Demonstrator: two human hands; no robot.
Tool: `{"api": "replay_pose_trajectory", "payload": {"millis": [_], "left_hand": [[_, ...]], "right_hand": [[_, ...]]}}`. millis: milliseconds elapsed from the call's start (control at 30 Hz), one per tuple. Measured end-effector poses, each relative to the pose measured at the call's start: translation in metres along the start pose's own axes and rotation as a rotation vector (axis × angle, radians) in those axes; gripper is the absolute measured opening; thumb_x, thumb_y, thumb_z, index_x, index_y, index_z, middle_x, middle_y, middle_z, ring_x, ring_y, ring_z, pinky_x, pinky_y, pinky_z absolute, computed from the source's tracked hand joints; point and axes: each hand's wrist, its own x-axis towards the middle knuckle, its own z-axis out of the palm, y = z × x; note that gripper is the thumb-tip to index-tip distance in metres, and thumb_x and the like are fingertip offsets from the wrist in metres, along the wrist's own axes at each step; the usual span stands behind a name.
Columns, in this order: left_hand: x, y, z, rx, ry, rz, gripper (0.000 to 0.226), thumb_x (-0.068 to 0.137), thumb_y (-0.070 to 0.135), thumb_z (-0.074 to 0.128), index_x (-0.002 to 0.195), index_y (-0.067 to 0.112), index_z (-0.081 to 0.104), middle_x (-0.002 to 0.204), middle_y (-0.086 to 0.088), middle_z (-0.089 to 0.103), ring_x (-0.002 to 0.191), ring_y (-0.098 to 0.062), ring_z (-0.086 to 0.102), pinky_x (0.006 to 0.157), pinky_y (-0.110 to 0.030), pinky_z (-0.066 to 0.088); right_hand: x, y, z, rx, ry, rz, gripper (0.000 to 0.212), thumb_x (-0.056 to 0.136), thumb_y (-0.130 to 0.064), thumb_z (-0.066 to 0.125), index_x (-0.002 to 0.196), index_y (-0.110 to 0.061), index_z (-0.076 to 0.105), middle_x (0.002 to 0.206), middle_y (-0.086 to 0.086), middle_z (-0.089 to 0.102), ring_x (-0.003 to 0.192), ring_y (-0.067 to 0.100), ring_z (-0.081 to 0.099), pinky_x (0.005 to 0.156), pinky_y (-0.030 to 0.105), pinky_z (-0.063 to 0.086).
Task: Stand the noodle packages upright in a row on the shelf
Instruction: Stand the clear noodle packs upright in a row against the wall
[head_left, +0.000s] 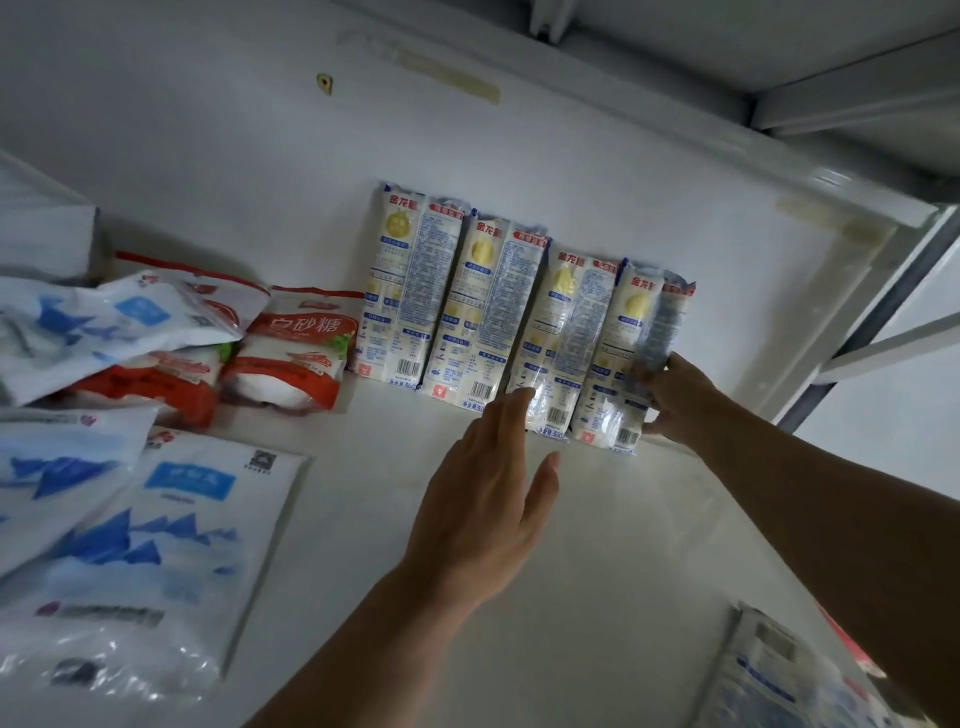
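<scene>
Several long white noodle packages with yellow and blue print stand upright side by side against the back wall of the white shelf (597, 545). The leftmost noodle package (400, 286) is at centre. The rightmost noodle package (636, 358) is gripped at its right side by my right hand (675, 397), thumb low and fingers higher on the wrapper. My left hand (488, 499) hovers flat with fingers apart in front of the row, its fingertips just short of the third noodle package (563, 338), holding nothing.
Red-and-white sugar bags (296, 353) lie left of the row. Blue-and-white bags (171, 545) lie flat or piled at the left front. Another printed bag (779, 675) sits at the bottom right. A grey shelf upright (872, 306) stands at the right.
</scene>
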Motion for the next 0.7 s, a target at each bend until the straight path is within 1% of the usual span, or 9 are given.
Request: {"api": "replay_pose_trajectory", "payload": {"millis": [67, 133, 200, 267, 333, 400, 500, 567, 700], "left_hand": [[-0.001, -0.001, 0.001, -0.014, -0.002, -0.007, 0.061, 0.104, 0.048, 0.037, 0.157, 0.024, 0.018, 0.16, 0.0, 0.037, 0.142, -0.014, 0.04, 0.115, -0.029, 0.036], [-0.001, -0.003, 0.003, -0.016, -0.017, -0.009, 0.062, 0.104, 0.05, 0.036, 0.157, 0.025, 0.017, 0.16, -0.001, 0.037, 0.142, -0.016, 0.041, 0.115, -0.035, 0.039], [-0.001, -0.003, 0.005, -0.008, -0.035, -0.009, 0.06, 0.103, 0.05, 0.036, 0.155, 0.025, 0.018, 0.156, -0.001, 0.04, 0.138, -0.017, 0.046, 0.109, -0.039, 0.044], [-0.001, -0.003, 0.005, 0.011, -0.042, 0.004, 0.058, 0.103, 0.049, 0.036, 0.153, 0.023, 0.022, 0.15, 0.0, 0.045, 0.131, -0.018, 0.052, 0.104, -0.04, 0.047], [-0.001, -0.002, 0.004, 0.014, -0.043, 0.013, 0.056, 0.102, 0.047, 0.037, 0.151, 0.022, 0.026, 0.147, -0.001, 0.049, 0.126, -0.019, 0.054, 0.101, -0.04, 0.048], [-0.002, 0.0, 0.002, 0.022, -0.047, 0.018, 0.055, 0.102, 0.045, 0.039, 0.151, 0.02, 0.028, 0.146, -0.002, 0.05, 0.125, -0.019, 0.056, 0.1, -0.04, 0.049], [-0.005, 0.004, 0.002, 0.059, -0.073, 0.062, 0.056, 0.102, 0.043, 0.04, 0.15, 0.017, 0.029, 0.145, -0.004, 0.051, 0.124, -0.021, 0.058, 0.099, -0.039, 0.049], [-0.006, 0.008, 0.001, 0.082, -0.098, 0.078, 0.056, 0.102, 0.043, 0.04, 0.151, 0.019, 0.026, 0.146, -0.004, 0.05, 0.123, -0.021, 0.058, 0.099, -0.039, 0.049], [-0.006, 0.012, -0.003, 0.125, -0.114, 0.089, 0.056, 0.101, 0.041, 0.043, 0.15, 0.017, 0.027, 0.142, -0.006, 0.051, 0.119, -0.023, 0.06, 0.094, -0.038, 0.051]], "right_hand": [[0.006, 0.001, 0.001, -0.033, -0.006, 0.014, 0.035, 0.093, -0.001, 0.063, 0.124, -0.017, 0.064, 0.121, 0.009, 0.072, 0.108, 0.028, 0.068, 0.067, 0.048, 0.057], [0.007, 0.003, -0.002, -0.093, 0.001, 0.039, 0.031, 0.095, -0.009, 0.064, 0.125, -0.016, 0.062, 0.124, 0.009, 0.07, 0.114, 0.03, 0.066, 0.082, 0.055, 0.055], [0.004, 0.007, -0.008, -0.272, -0.006, 0.01, 0.035, 0.098, -0.023, 0.062, 0.132, -0.017, 0.056, 0.131, 0.01, 0.065, 0.119, 0.033, 0.061, 0.098, 0.056, 0.05], [-0.006, 0.012, -0.019, -0.632, 0.013, -0.096, 0.049, 0.101, -0.038, 0.056, 0.142, -0.015, 0.045, 0.135, 0.014, 0.059, 0.118, 0.035, 0.059, 0.097, 0.049, 0.051], [-0.019, 0.014, -0.038, -0.953, 0.047, -0.236, 0.058, 0.099, -0.048, 0.055, 0.142, -0.012, 0.043, 0.133, 0.015, 0.06, 0.105, 0.028, 0.061, 0.084, 0.036, 0.051], [-0.041, 0.01, -0.057, -1.119, -0.131, -0.344, 0.053, 0.088, -0.057, 0.065, 0.124, -0.018, 0.058, 0.117, 0.005, 0.07, 0.091, 0.015, 0.065, 0.077, 0.029, 0.053], [-0.083, 0.003, -0.071, -1.325, -0.503, -0.405, 0.039, 0.072, -0.06, 0.078, 0.097, -0.03, 0.073, 0.092, -0.012, 0.078, 0.085, 0.0, 0.071, 0.086, 0.026, 0.057], [-0.114, -0.001, -0.069, -1.353, -0.684, -0.343, 0.034, 0.072, -0.052, 0.084, 0.098, -0.032, 0.075, 0.092, -0.015, 0.078, 0.088, -0.004, 0.072, 0.087, 0.023, 0.054], [-0.159, 0.0, -0.068, -1.467, -0.965, -0.119, 0.041, 0.073, -0.048, 0.086, 0.108, -0.031, 0.073, 0.101, -0.015, 0.078, 0.097, 0.001, 0.072, 0.091, 0.023, 0.054]]}}
